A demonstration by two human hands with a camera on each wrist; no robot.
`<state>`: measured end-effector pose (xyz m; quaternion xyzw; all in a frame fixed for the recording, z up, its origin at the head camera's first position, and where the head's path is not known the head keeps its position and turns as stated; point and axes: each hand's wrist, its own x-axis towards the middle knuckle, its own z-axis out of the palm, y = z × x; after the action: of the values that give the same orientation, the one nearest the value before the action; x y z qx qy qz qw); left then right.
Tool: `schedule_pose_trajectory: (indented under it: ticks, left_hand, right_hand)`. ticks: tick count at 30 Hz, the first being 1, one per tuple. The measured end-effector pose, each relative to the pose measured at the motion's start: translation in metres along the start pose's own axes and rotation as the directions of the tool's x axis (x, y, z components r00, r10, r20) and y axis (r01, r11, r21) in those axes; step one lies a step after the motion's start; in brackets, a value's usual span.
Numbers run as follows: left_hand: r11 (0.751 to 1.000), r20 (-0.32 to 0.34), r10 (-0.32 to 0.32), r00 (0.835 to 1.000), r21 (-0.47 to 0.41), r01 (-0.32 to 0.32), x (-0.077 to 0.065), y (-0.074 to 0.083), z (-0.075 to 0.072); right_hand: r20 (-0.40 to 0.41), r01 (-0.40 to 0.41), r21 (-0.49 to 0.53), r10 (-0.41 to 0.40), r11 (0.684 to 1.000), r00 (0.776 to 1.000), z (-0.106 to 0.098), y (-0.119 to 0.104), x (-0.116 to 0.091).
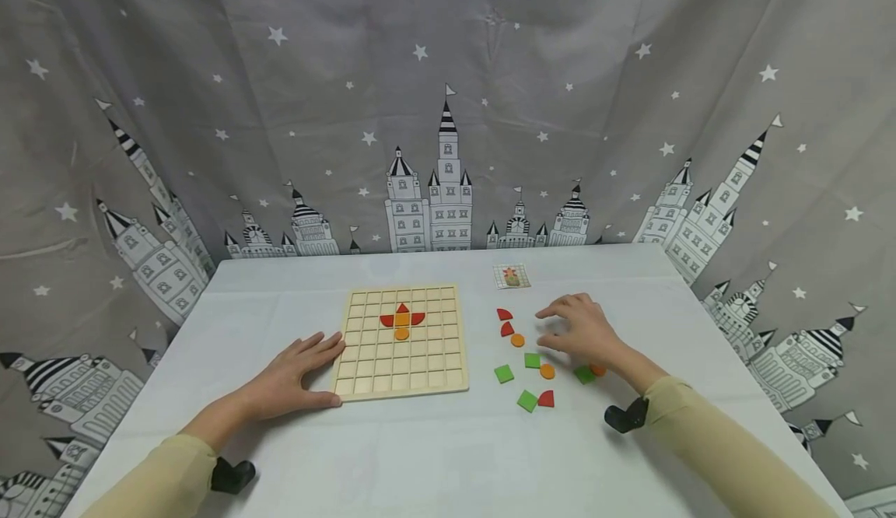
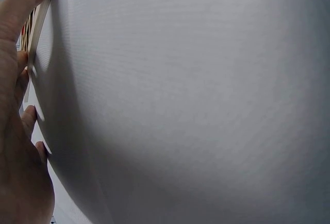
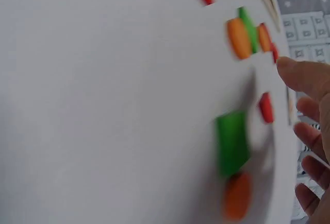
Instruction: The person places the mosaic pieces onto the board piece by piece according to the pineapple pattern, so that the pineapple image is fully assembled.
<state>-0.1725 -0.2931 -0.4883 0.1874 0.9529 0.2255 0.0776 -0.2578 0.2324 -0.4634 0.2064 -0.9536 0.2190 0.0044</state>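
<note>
My left hand (image 1: 297, 374) rests at the left edge of a wooden grid board (image 1: 399, 362), fingers and thumb spread along its frame. The board bears an orange square (image 1: 402, 320), a red triangle (image 1: 402, 308) above it, red quarter circles (image 1: 386, 321) at its sides and an orange circle (image 1: 401, 334) below. My right hand (image 1: 579, 330) hovers over the table right of the board, thumb and fingers apart with nothing between them. Near its fingertips lie red quarter circles (image 1: 505, 314) and an orange circle (image 1: 517, 340). Beneath the wrist are a green square (image 3: 233, 144) and an orange piece (image 3: 237, 195).
Nearer the front lie more green squares (image 1: 504, 374), an orange circle (image 1: 547, 372) and a red quarter circle (image 1: 546, 399). A small pattern card (image 1: 512, 276) lies at the back. Behind the white table (image 1: 420, 456) hangs a grey curtain (image 1: 315, 152) printed with castles.
</note>
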Motion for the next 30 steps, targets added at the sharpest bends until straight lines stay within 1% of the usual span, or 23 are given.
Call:
schedule_pose_trajectory:
  ticks: [1, 4, 8, 15, 17, 20, 24, 30]
  left_hand:
    - [1.000, 0.000, -0.001, 1.000, 0.000, 0.001, 0.000, 0.000, 0.000]
    - [1.000, -0.007, 0.006, 1.000, 0.001, -0.006, -0.001, 0.001, -0.001]
    - [1.000, -0.021, 0.020, 1.000, 0.005, -0.020, -0.002, 0.001, -0.002]
    - [1.000, -0.013, 0.003, 1.000, -0.004, -0.003, -0.002, 0.001, 0.000]
    - [1.000, -0.016, 0.012, 1.000, -0.001, -0.012, -0.001, 0.001, 0.000]
    - [1.000, -0.018, 0.008, 1.000, -0.002, -0.008, -0.001, 0.002, -0.001]
    - [1.000, -0.008, -0.007, 1.000, -0.002, 0.007, 0.000, 0.002, -0.002]
    - [1.000, 0.006, -0.013, 1.000, -0.006, 0.013, 0.000, 0.001, -0.002]
  right_hand:
    - [-0.002, -0.006, -0.020, 0.006, 1.000, 1.000, 0.000, 0.004, -0.005]
    - [-0.010, -0.061, -0.043, 0.060, 0.997, 0.998, 0.003, 0.014, -0.017]
    - [-0.024, -0.133, -0.026, 0.133, 0.991, 0.991, 0.009, 0.020, -0.027]
    - [-0.057, -0.133, 0.038, 0.135, 0.990, 0.989, 0.013, 0.023, -0.030]
    - [-0.062, -0.136, 0.059, 0.139, 0.989, 0.988, 0.014, 0.024, -0.030]
    - [-0.064, -0.143, 0.085, 0.148, 0.986, 0.987, 0.014, 0.025, -0.030]
    - [-0.063, -0.156, 0.104, 0.163, 0.982, 0.985, 0.015, 0.025, -0.029]
    - [-0.072, -0.192, 0.109, 0.200, 0.975, 0.977, 0.019, 0.025, -0.028]
